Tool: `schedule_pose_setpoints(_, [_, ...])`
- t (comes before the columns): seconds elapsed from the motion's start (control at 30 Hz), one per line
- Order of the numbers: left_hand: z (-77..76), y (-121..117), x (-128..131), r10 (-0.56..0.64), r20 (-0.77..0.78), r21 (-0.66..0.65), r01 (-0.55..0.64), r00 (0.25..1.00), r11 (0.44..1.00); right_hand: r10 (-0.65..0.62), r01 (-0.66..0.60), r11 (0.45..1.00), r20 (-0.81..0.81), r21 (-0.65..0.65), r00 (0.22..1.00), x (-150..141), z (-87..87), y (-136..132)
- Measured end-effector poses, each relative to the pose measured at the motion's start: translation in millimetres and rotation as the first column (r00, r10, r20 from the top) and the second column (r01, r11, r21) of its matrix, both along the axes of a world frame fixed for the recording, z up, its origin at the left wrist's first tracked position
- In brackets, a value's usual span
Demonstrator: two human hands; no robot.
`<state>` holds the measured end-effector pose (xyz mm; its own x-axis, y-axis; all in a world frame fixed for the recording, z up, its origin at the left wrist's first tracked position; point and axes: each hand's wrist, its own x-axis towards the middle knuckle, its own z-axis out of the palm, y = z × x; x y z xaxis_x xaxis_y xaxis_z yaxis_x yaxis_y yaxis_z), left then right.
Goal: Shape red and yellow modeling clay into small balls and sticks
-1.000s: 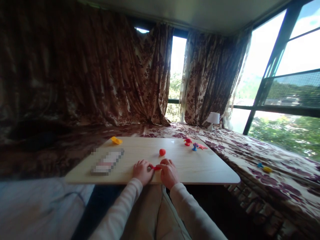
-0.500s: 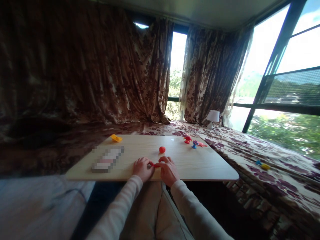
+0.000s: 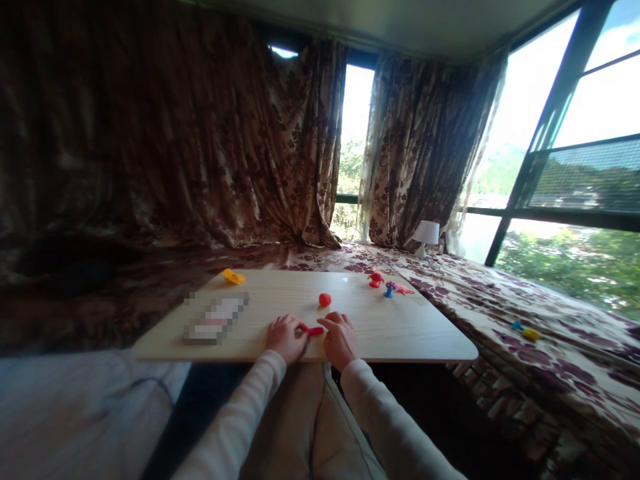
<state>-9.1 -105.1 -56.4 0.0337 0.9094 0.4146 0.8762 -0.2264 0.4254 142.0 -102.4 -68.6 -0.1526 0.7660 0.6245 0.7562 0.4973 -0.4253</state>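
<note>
A short red roll (image 3: 315,331), which looks like modelling clay, lies on the table near its front edge. My left hand (image 3: 287,339) rests on the tabletop with its fingertips pinching the roll's left end. Just right of the roll, my right hand (image 3: 341,340) holds nothing. Its index finger points toward the roll and the other fingers are partly curled. Beyond both hands sits a round red lump (image 3: 325,300), apart from them.
On the pale table (image 3: 400,337), a yellow piece (image 3: 233,276) lies at the far left and a blurred-out flat object (image 3: 215,320) nearer. Red (image 3: 375,279) and blue (image 3: 390,289) toy figures stand at the far right. A white lamp (image 3: 426,233) is behind.
My right fingers have come off the red roll and shifted slightly right, so more of it shows. My left hand stays at its left end.
</note>
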Motion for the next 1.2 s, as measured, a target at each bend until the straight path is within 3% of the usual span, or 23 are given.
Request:
schedule_pose_setpoints(0.4, [0.2,0.2,0.3,-0.012,-0.011,0.009,0.012,1.0,1.0,0.059,-0.059,0.998,0.042,-0.006,0.997,-1.1,2.6,-2.6])
schedule_pose_setpoints(0.57, [-1.3,1.4,-1.6,-0.018,-0.006,0.015,0.018,1.0,1.0,0.015,-0.016,0.999,-0.017,-0.047,1.0,-1.2,2.2,2.8])
schedule_pose_setpoints(0.73, [-5.3,4.1,-2.7,-0.016,0.006,0.046,0.016,1.0,0.999,0.01,-0.006,0.996,0.051,-0.087,0.999,-3.6,4.3,1.3])
schedule_pose_setpoints(1.2, [-1.4,1.6,-3.4,-0.079,0.03,0.042,0.078,0.996,0.996,0.093,-0.096,0.994,-0.046,-0.061,0.995,-3.1,2.3,1.7])
